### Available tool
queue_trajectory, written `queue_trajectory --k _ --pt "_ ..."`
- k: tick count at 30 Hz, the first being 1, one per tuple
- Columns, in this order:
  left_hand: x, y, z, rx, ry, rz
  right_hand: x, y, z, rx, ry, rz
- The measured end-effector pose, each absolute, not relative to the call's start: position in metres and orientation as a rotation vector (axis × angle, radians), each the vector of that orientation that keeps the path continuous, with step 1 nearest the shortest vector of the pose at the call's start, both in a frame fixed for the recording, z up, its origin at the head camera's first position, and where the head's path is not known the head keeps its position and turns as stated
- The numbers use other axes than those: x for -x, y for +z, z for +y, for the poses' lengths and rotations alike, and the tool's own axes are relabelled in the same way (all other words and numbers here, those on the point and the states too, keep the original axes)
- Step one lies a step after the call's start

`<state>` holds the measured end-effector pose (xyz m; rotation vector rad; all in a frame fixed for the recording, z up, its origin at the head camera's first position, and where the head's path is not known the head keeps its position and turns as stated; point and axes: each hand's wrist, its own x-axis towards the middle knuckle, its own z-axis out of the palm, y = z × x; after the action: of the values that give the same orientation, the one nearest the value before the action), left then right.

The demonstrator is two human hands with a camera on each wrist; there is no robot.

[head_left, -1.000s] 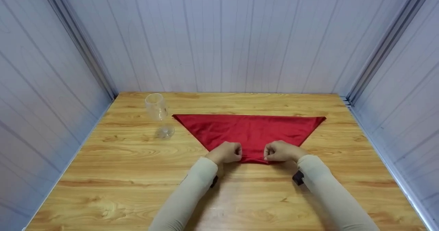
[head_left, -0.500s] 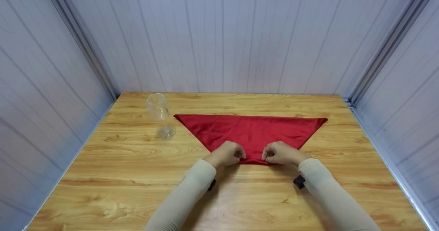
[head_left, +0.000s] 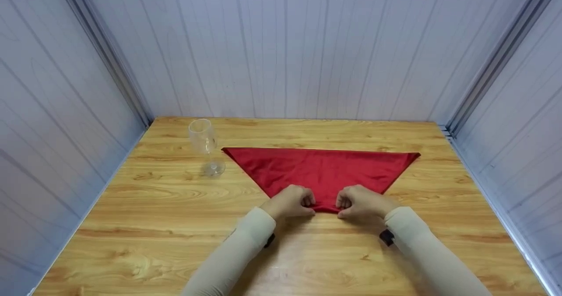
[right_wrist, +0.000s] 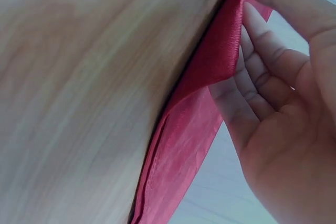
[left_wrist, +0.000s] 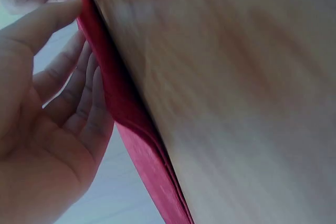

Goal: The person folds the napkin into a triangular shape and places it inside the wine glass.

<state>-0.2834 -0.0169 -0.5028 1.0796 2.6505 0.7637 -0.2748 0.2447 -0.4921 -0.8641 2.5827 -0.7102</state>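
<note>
A red satin-like cloth (head_left: 322, 171) lies flat on the wooden table, its long straight edge at the back and its sides narrowing toward me. The short near edge is folded into a narrow roll. My left hand (head_left: 290, 200) grips the left part of this roll, the thumb on the near side and curled fingers beyond it. To its right, my right hand (head_left: 363, 203) holds the roll the same way. Both wrist views show the rolled fold, the red cloth (left_wrist: 107, 72) and red cloth (right_wrist: 223, 51), between thumb and fingers. Fingertips are partly hidden in the head view.
A clear wine glass (head_left: 214, 168) stands upright on the table (head_left: 145, 225), left of the cloth's back left corner. Pale panelled walls (head_left: 281, 50) enclose the table at the back and both sides.
Both thumbs have moved out from the fingertips to the near side of the roll. The hands have shifted slightly toward me. The glass stays in place.
</note>
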Motion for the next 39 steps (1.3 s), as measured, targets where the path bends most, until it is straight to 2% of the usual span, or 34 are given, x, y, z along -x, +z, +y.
queue_trajectory --k 14,32,39 --pt "0.277 -0.503 -0.018 -1.079 0.723 2.693 0.275 -0.493 0.239 0.883 -0.647 2.587" --pt "0.277 -0.508 -0.02 -1.033 0.867 2.699 0.3 -0.49 0.242 0.674 -0.729 2.407" --pt "0.278 -0.51 -0.02 -1.02 0.896 2.659 0.297 -0.484 0.233 0.701 -0.574 2.482"
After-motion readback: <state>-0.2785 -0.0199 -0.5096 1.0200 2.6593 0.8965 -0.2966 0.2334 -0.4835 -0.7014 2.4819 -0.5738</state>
